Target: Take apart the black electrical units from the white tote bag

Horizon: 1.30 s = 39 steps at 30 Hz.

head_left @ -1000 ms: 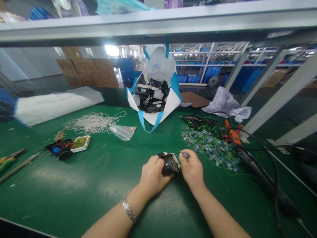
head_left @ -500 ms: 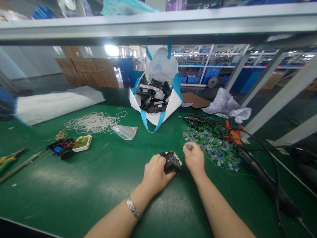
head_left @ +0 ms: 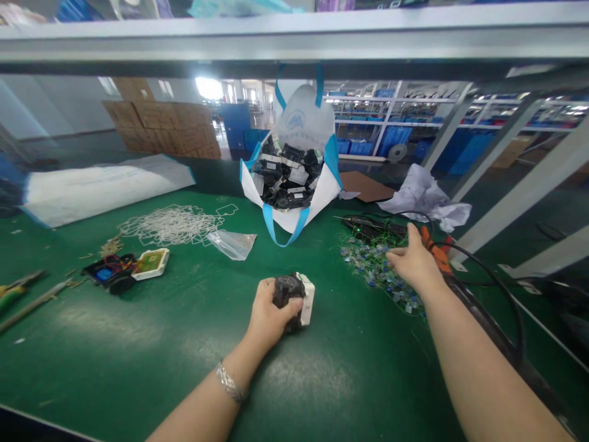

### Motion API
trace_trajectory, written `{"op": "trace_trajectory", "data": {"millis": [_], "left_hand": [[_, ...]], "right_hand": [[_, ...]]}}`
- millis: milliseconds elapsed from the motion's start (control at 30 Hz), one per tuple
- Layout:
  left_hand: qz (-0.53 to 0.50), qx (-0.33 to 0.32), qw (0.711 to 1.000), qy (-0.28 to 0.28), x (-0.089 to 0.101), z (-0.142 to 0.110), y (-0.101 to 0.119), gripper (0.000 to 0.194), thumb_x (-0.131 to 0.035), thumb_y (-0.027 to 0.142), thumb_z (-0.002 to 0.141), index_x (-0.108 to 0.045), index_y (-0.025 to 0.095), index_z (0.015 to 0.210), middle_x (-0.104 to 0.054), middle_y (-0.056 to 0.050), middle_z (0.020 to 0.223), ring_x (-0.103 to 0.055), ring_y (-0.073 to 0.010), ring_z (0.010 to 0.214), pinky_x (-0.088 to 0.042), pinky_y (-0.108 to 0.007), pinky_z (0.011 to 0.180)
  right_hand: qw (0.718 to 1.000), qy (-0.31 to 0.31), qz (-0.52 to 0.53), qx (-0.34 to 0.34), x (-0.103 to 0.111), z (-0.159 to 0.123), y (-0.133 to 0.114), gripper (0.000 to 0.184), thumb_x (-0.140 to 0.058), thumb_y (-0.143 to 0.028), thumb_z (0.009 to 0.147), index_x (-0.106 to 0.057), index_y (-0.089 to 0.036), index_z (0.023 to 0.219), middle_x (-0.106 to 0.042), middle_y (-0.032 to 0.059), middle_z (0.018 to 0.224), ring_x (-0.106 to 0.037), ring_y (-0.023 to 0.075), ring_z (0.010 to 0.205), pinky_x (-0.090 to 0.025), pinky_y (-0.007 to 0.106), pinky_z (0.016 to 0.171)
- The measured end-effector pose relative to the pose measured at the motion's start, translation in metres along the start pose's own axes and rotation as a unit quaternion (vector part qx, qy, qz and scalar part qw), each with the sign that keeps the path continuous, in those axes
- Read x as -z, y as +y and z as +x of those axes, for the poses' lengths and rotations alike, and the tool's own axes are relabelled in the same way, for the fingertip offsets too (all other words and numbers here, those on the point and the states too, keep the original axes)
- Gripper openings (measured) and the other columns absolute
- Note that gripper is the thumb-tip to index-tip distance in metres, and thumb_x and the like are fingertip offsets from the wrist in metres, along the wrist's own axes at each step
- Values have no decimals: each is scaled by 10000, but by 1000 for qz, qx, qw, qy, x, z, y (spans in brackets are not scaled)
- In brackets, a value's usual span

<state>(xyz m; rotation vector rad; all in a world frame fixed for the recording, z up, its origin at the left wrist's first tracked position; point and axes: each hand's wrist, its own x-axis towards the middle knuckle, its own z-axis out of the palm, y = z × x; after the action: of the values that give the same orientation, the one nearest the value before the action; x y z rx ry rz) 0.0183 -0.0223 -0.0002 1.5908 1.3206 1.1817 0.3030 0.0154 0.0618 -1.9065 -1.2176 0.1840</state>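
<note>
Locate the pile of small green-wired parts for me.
In the head view, the pile lies right of centre on the green tabletop, next to the right hand and just in front of the thin-tipped black tool.

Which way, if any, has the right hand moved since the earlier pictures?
Yes. Against the pile of small wired parts, the right hand has gone rightward and farther out, from its near left edge to its right part.

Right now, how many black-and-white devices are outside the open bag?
2: a black-and-white device in the left hand; an opened unit at left on the green table. Others could be hidden.
</note>
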Motion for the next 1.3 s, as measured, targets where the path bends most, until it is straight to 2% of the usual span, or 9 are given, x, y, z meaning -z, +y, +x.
{"op": "trace_trajectory", "data": {"millis": [67,167,333,467,600,867,1033,1133,1300], "left_hand": [[-190,107,976,-6,1,4,0,400,-604,381,652,-527,124,949,-559,-56,853,-543,-187,764,-456,-317,696],[-403,217,889,11,-1,6,3,341,-569,297,701,-521,101,976,-609,-64,829,-583,-170,710,-483,-273,642],[-498,279,821,33,-6,7,6,177,-510,198,777,-568,76,891,-635,-85,813,-602,-156,678,-497,-247,625],[-516,266,815,15,-11,2,4,224,-573,243,765,-576,62,898,-634,-99,841,-600,-156,698,-489,-236,656],[-515,232,825,-17,-16,-4,6,380,-679,308,679,-567,68,952,-632,-102,859,-595,-173,738,-476,-249,705],[-531,243,811,-47,-13,-2,3,456,-748,284,593,-561,92,962,-633,-74,845,-594,-165,714,-473,-251,709],[-573,255,774,-89,-10,-3,5,433,-753,321,578,-584,99,908,-638,-76,844,-595,-187,743,-484,-264,701],[-570,238,778,-113,-10,-5,7,420,-744,305,587,-581,104,918,-638,-78,849,-597,-199,751,-487,-277,694],[-531,225,812,-90,-16,-8,9,390,-716,273,615,-561,105,930,-632,-74,849,-596,-186,753,-478,-270,712]], "right_hand": [[1000,-3,-31,-1,-4,-14,-1,847,-682,-28,643,-231,-160,1347,-601,38,725,-513,177,511,-341,276,534],[997,-68,19,45,-17,-51,-5,700,-588,-138,728,-226,-193,1324,-588,29,859,-539,165,569,-394,275,562],[945,-255,175,101,-43,-120,-24,296,-447,-385,802,-496,-166,996,-563,43,871,-559,159,643,-445,267,598],[925,-290,227,94,-61,-152,-36,252,-478,-418,805,-472,-176,874,-551,10,757,-545,156,652,-420,239,566],[936,-248,240,70,-72,-162,-39,269,-558,-397,749,-415,-183,827,-512,-18,651,-509,149,573,-397,235,529],[931,-245,250,103,-64,-162,-40,158,-473,-324,783,-455,-174,826,-520,6,694,-518,150,610,-404,245,565],[888,-295,350,54,-59,-157,-42,163,-492,-310,748,-413,-173,784,-498,2,653,-521,155,586,-420,247,550],[866,-324,381,29,-58,-155,-41,193,-488,-322,731,-355,-187,763,-477,-15,635,-505,148,561,-407,232,516],[953,-212,177,122,-59,-156,-37,132,-446,-289,718,-362,-188,732,-439,-30,598,-450,136,520,-332,214,489]]}}
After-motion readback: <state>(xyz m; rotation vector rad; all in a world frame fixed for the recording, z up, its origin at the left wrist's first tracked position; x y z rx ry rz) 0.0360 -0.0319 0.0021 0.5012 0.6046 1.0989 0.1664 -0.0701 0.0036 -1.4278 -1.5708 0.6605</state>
